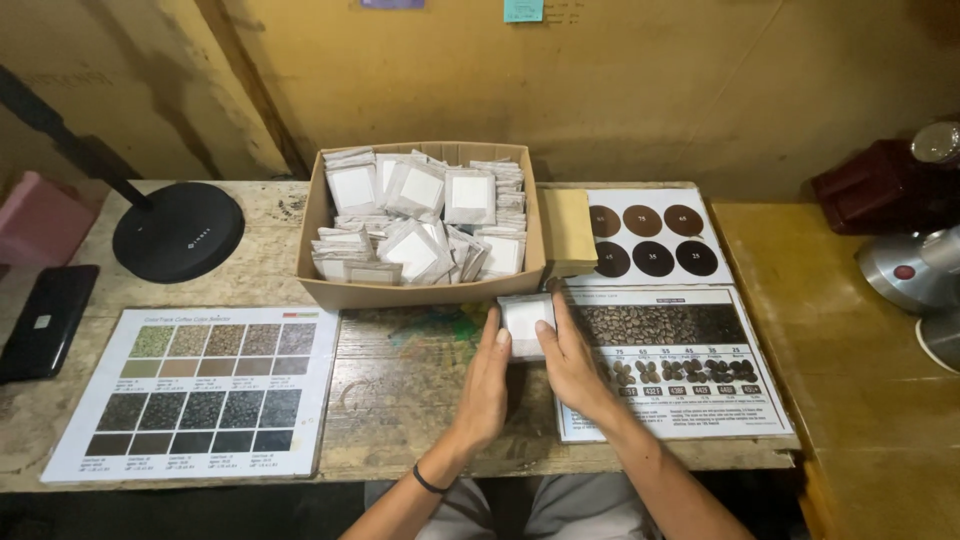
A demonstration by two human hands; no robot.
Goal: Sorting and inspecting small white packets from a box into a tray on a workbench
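Both hands are holding one small white packet [524, 325] upright just above the bench [400, 380], right in front of the cardboard box [420, 292]. The left hand [487, 385] is pressing flat fingers against the packet's left edge, and the right hand [567, 362] is doing the same on the right edge, so the packet is being pinched between the two palms' fingers rather than gripped by fingertips.

The packet is looking light, thin and flexible, probably a paper or foil sachet with a soft filling; it would likely crumple if squeezed at the middle, so the stiffer sealed edges seem the safer place to hold.

The box is holding many similar packets [420, 225], piled loosely. A printed colour chart [205, 390] is lying at the left, and a chart with dark round swatches [650, 240] at the right, partly under the right wrist.

The packet's underside and its lower edge are hidden by the fingers, and what it contains cannot be made out.
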